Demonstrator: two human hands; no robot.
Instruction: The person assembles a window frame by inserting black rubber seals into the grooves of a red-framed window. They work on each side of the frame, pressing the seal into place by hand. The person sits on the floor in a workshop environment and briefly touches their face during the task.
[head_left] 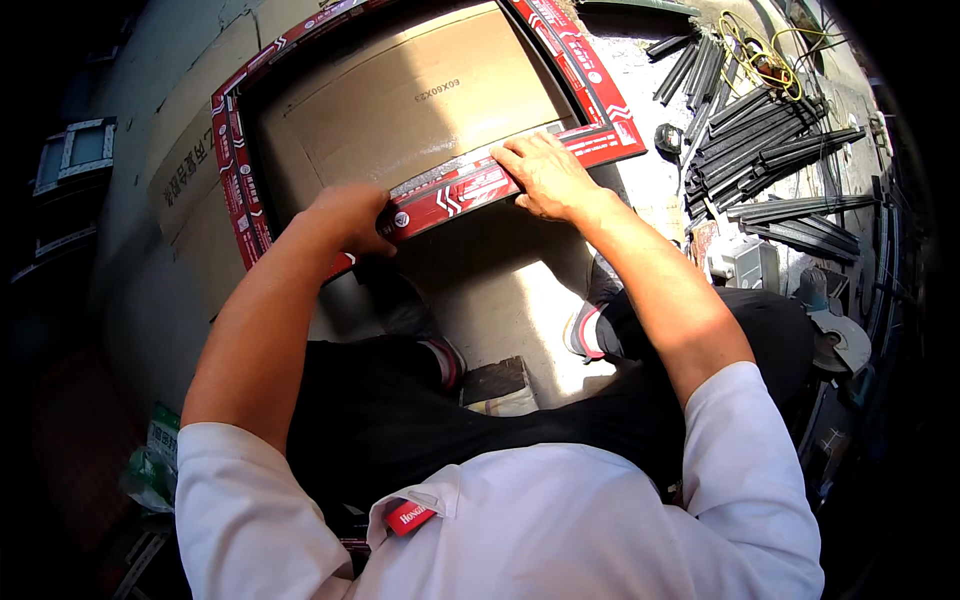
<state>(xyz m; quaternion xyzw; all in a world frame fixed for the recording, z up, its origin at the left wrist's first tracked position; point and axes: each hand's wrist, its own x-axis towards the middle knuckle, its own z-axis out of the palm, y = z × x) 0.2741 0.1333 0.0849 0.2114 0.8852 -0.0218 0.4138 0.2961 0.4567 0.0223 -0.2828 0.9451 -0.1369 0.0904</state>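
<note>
A rectangular window-type frame [590,70], with red printed film on its bars and dark inner edges, lies ahead of me over cardboard. My left hand [350,218] is closed round the left part of its near bar, thumb on the near side and fingertips mostly hidden. Farther right along the same bar, my right hand [543,175] grips it, with fingers over the top and thumb toward me. Between the hands, a narrow grey strip [445,172] runs along the bar's inner edge; whether it is loose cannot be made out.
Brown cardboard [400,110] lies inside and under the frame. Many short black profile pieces [750,140] are heaped at the right, near a yellow cable [765,60], a tape measure [668,138] and an angle grinder [838,342]. My shoes [585,330] stand just below the near bar.
</note>
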